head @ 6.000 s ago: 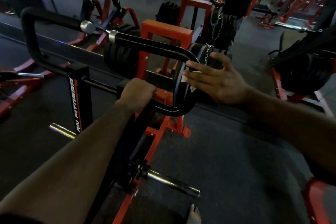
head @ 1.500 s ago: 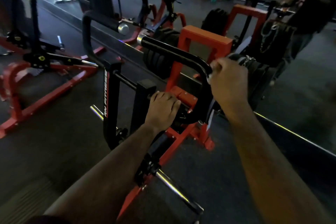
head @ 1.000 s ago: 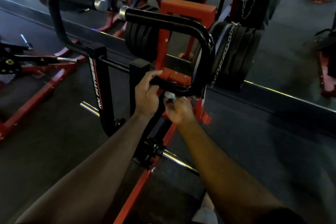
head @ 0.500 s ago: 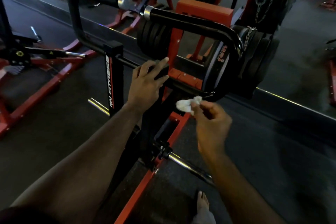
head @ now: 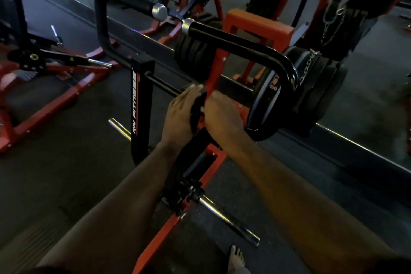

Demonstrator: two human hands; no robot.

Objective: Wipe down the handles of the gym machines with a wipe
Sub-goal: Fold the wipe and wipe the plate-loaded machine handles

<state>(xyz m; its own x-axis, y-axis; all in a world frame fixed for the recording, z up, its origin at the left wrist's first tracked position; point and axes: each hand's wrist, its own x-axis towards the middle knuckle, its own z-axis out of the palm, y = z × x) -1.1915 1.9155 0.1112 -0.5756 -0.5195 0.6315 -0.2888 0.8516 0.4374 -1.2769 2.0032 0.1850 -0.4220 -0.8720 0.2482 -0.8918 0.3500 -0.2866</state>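
Here both hands meet low on the black machine, at the inner end of the right handle (head: 240, 49). The left hand (head: 180, 115) lies with straight fingers against the black upright post (head: 196, 109); the right hand (head: 220, 115) is curled just beside it — a white speck of the wipe (head: 202, 109) shows between them. Behind the handle stand chained weight plates (head: 320, 89) and an orange frame (head: 258, 22). A chrome bar (head: 229, 218) crosses the floor near a bare foot (head: 236, 258).
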